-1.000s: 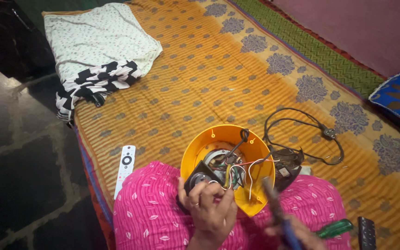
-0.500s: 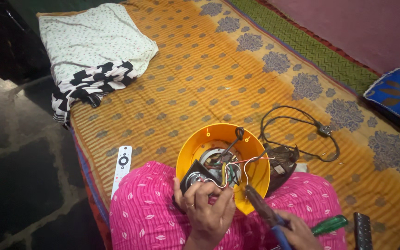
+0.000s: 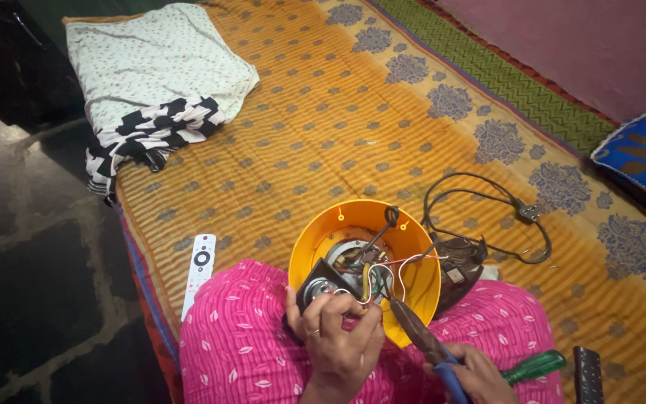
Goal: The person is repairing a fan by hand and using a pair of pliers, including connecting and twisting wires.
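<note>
Pinching thin wires, the left hand (image 3: 338, 340) has its fingers (image 3: 353, 318) clamped on them inside the round orange plastic appliance shell (image 3: 413, 232) on the lap, at the bed's near edge. Right hand (image 3: 480, 374) grips blue-handled pliers (image 3: 424, 344); best keep those wires taut and the nose steady.

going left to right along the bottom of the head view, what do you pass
white remote → left hand on the wires → blue-handled pliers in the right hand → green-handled screwdriver → black remote
</note>
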